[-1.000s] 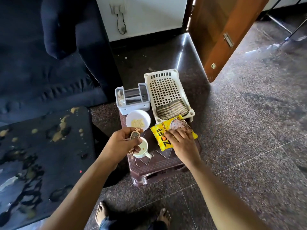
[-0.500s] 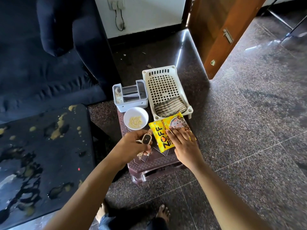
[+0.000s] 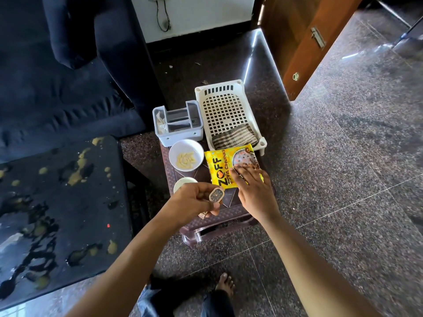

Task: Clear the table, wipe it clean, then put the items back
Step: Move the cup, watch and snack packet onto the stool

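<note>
A small brown plastic table (image 3: 231, 202) stands on the floor in front of me. My left hand (image 3: 194, 202) is shut on a gold wristwatch (image 3: 216, 195) with a dark face, held over the table's near edge. My right hand (image 3: 254, 191) lies flat with spread fingers on a yellow snack packet (image 3: 220, 167). A white bowl (image 3: 185, 155) with pale food sits behind my left hand. A white cup (image 3: 183, 182) is partly hidden by that hand. A grey organiser box (image 3: 177, 124) and a white perforated basket (image 3: 226, 110) holding a striped cloth (image 3: 234, 139) stand at the far end.
A dark blue sofa (image 3: 68, 76) fills the left side. A black low table (image 3: 57, 202) with yellow stains is at my left. A wooden door (image 3: 304, 42) stands open at the back right. Speckled stone floor (image 3: 343, 156) spreads to the right. My bare foot (image 3: 225, 283) is below.
My left hand has lifted the watch away from the cup and drawn it towards me. My right hand stays pressed on the yellow packet. The camera has come closer.
</note>
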`<state>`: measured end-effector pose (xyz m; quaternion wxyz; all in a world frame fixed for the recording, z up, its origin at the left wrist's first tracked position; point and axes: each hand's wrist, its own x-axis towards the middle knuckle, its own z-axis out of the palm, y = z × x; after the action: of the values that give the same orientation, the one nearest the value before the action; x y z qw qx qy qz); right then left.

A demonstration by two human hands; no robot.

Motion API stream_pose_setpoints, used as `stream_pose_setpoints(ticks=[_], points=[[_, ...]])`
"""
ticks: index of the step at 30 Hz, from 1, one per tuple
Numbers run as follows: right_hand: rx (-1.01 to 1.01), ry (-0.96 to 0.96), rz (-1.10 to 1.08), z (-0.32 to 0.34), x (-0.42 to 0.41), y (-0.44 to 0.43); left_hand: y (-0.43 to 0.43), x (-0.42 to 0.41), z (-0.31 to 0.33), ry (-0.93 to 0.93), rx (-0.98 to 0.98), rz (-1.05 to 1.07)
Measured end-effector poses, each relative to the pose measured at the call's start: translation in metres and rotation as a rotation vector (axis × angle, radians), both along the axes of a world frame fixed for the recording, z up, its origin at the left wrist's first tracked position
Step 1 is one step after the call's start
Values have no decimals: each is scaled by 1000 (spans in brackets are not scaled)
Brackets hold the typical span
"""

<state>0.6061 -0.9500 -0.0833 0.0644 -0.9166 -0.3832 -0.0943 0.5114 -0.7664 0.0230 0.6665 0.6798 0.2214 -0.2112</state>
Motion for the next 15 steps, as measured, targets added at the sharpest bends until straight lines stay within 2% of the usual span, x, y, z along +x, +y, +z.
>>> stream_pose_setpoints(ticks=[4,7,8,9,10,12,13,15], points=[[107,59,-24,10,-2,-7,-6,-1,-4,5,-12,-11],[390,194,-128,25,-15,-12,-14,-1,-5,9,-23,-27],[518,329,-168,31,-21,-14,-17,-1,-6,9,-33,-35],[655,556,-210,39,-27,-15,-21,0,-7,8,-47,-43],[782,868,-272,48,-32,-16,-24,0,-9,7,-52,-54],[857,1462,-393,55,-38,-18,-29,1,-17,2,-21,-98],[852,1615,-404,54,-40,-20,-31,2,-23,3,11,-130],[878,1681,-404,51,-42,-22,-37,2,-34,21,94,-153]])
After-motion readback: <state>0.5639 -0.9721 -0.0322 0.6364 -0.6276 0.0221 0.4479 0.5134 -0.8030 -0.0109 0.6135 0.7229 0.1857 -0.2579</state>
